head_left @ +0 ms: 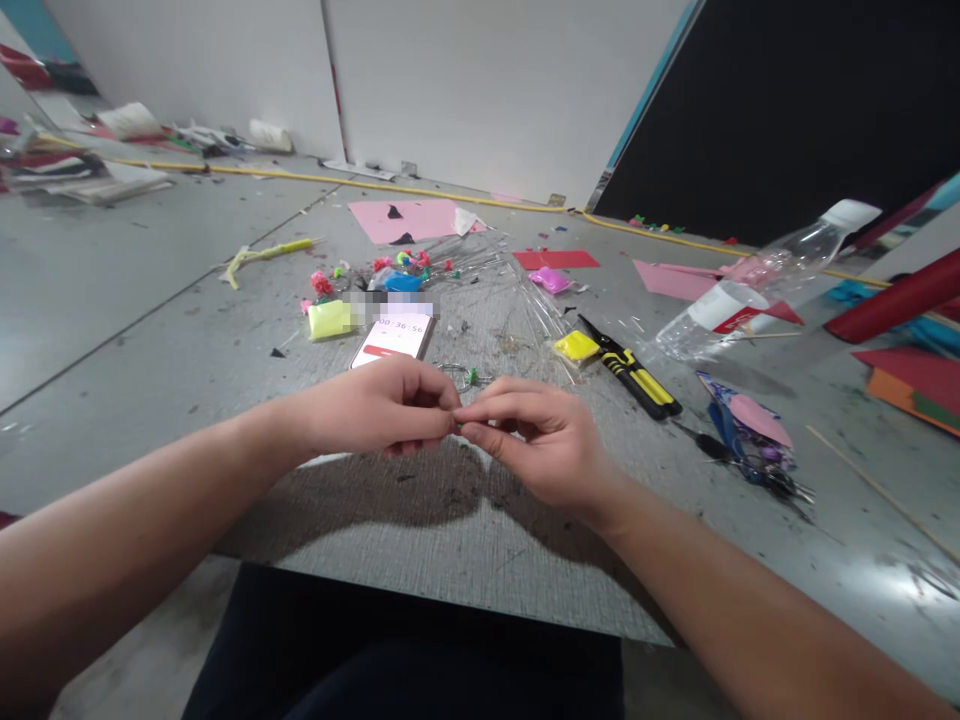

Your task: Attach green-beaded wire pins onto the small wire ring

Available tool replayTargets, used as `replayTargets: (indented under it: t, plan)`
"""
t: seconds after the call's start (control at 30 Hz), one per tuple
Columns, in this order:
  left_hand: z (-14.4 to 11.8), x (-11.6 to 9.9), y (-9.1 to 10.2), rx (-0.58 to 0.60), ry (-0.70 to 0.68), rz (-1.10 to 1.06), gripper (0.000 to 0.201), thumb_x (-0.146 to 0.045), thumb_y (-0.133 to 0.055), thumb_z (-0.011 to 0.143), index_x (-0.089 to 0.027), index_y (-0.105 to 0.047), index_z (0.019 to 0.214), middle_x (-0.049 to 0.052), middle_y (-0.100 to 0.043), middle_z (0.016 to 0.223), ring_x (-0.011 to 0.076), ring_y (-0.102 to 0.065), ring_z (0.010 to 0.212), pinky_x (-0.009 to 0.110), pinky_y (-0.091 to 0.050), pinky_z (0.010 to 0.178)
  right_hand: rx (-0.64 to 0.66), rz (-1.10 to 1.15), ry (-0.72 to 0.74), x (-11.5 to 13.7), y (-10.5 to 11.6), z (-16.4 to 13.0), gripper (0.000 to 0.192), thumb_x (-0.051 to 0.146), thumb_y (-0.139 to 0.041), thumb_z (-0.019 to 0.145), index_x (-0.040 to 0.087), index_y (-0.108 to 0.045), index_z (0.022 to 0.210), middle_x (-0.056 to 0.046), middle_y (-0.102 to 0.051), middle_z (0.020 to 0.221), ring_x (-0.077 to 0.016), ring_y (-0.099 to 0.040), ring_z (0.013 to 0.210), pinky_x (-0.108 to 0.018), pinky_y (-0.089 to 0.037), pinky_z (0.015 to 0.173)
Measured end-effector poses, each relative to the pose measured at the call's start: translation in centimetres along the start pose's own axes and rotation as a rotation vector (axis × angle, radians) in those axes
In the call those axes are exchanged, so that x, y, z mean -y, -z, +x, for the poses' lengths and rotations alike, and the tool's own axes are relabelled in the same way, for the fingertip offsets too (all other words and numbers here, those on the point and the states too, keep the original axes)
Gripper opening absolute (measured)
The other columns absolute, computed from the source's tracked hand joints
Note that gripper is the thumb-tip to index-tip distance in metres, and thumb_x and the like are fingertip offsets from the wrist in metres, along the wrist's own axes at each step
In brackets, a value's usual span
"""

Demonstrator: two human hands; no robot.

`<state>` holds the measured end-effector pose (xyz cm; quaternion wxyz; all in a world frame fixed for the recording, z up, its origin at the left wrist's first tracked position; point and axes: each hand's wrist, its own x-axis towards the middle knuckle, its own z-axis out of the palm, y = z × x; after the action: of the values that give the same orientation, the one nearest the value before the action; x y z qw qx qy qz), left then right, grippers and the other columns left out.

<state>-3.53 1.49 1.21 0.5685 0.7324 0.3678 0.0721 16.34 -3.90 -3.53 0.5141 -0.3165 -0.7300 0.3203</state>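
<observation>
My left hand (401,405) and my right hand (536,425) meet fingertip to fingertip above the table's front part. Both pinch something small and dark, mostly covered by the fingers, too small to name. Just beyond the fingertips lies a thin wire loop with a small green piece (472,377) on it. A phone (394,338) with a running timer lies behind my left hand. To its left is a pale yellow packet (330,320). Beyond my right hand lie pliers (630,368) with yellow and black handles, touching a bright yellow packet (576,346).
A clear plastic bottle (772,275) leans at the right. Keys (776,480) lie below it near a thin stick (877,490). Pink paper (409,220), red paper (556,259), a blue packet (403,282) and clear strips are at the back. A yellow cord (360,183) crosses behind.
</observation>
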Motion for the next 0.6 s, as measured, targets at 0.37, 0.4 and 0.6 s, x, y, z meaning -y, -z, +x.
replayTargets:
  t: [0.37, 0.4, 0.6]
  plan:
    - [-0.18, -0.36, -0.38, -0.022, 0.010, 0.023, 0.011, -0.022, -0.062, 0.081, -0.018, -0.058, 0.072, -0.006, -0.051, 0.054, 0.0060, -0.049, 0.045, 0.015, -0.037, 0.040, -0.016, 0.017, -0.174, -0.07, -0.21, -0.15, 0.003, 0.023, -0.076, 0.082, 0.021, -0.075, 0.085, -0.002, -0.074, 0.080, -0.0119, -0.065, 0.070, -0.021, -0.047, 0.052]
    - [-0.20, -0.42, -0.44, -0.024, 0.009, 0.024, 0.011, -0.021, -0.062, 0.081, -0.018, -0.058, 0.071, -0.007, -0.050, 0.053, 0.0059, -0.048, 0.044, 0.015, -0.037, 0.039, -0.017, 0.029, -0.196, -0.09, -0.25, -0.17, 0.004, 0.023, -0.076, 0.081, 0.021, -0.075, 0.084, -0.002, -0.074, 0.080, -0.0114, -0.065, 0.069, -0.021, -0.046, 0.051]
    - [-0.34, -0.55, -0.57, -0.049, -0.017, 0.084, 0.013, -0.016, -0.061, 0.076, -0.019, -0.054, 0.065, -0.008, -0.045, 0.049, 0.0056, -0.045, 0.043, 0.015, -0.034, 0.039, -0.010, 0.204, -0.382, -0.28, -0.48, -0.22, 0.015, 0.023, -0.085, 0.071, 0.020, -0.073, 0.080, 0.002, -0.070, 0.074, -0.0089, -0.060, 0.061, -0.020, -0.043, 0.048]
